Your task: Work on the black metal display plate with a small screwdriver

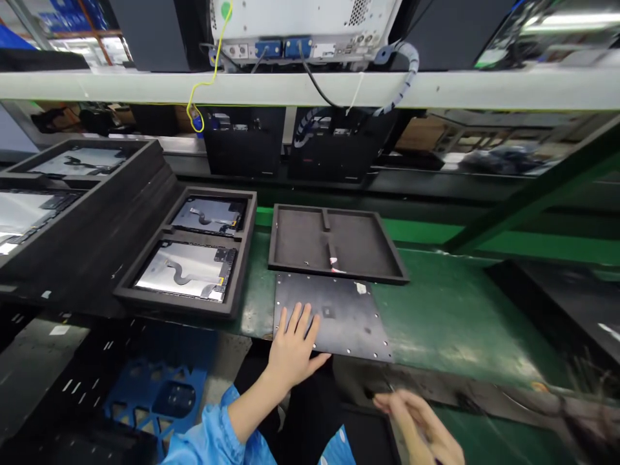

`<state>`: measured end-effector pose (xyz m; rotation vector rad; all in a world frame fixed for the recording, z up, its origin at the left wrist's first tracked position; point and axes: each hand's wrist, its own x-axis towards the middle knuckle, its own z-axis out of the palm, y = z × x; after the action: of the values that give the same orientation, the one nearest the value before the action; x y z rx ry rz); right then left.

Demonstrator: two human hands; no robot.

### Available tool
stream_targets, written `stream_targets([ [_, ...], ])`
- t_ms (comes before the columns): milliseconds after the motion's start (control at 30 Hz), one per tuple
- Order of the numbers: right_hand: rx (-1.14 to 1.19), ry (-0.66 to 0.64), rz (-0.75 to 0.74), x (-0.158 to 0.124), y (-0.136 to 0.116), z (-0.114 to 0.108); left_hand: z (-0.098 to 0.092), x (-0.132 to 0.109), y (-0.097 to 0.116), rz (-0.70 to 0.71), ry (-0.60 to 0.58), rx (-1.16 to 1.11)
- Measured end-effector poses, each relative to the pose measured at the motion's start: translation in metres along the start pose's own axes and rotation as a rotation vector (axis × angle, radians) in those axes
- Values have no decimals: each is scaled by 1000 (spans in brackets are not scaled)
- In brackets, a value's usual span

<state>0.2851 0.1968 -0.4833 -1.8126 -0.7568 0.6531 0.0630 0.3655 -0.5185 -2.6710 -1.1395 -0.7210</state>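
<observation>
Your left hand (293,345) rests open on the dark grey metal plate (349,313) at the green bench's (450,310) near edge; right hand (419,426) farther, blurred, grip unclear.

- Empty foam tray (334,242): black, lies flat on the green conveyor surface (450,310). A centre rib splits it into two compartments. A small white-and-red scrap lies by the rib.
- Two-pocket foam tray (194,252): just left of the empty foam tray. Each pocket holds one grey panel with a black flex cable.
- Tray stack (97,226): far left, black trays piled high. The top trays hold panels.
- White shelf beam (436,87): spans the view above the conveyor.
- Grey chassis (310,26): sits above the beam and has blue connectors. A yellow cable (208,84) hangs from it.
- Blue crate (155,394): below the bench edge, lower left.
- Green strut (533,194): slopes up at right.
</observation>
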Motion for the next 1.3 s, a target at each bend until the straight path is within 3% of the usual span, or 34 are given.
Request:
stream_targets([
  [67,-186,-8,-176,33,-45,10,1,-1,1,-6,-1,-15],
  [133,-390,-110,-427,68,-85,29,1,-1,1,-13,-2,-22],
  [200,-528,-149,-634,104,-118,55,1,-2,1,-15,0,-22],
  [267,-588,-226,-727,139,-143,88,1,-2,1,-9,3,-17],
  [433,-983,-440,-475,211,-170,167,4,-2,0,4,20,-11],
  [567,-1039,-483,-367,248,-173,200,6,-3,-1,1,12,-17],
  [733,-1008,-544,-302,268,-169,211,6,-4,-1,7,5,-20],
  [967,-824,-646,-224,272,-164,222,4,-3,-2,9,17,-27],
  [1133,-486,-736,-247,256,-177,204,-1,-4,-2,3,60,-21],
  [1300,-116,-735,-270,226,-207,171,-2,-6,0,-2,92,-27],
])
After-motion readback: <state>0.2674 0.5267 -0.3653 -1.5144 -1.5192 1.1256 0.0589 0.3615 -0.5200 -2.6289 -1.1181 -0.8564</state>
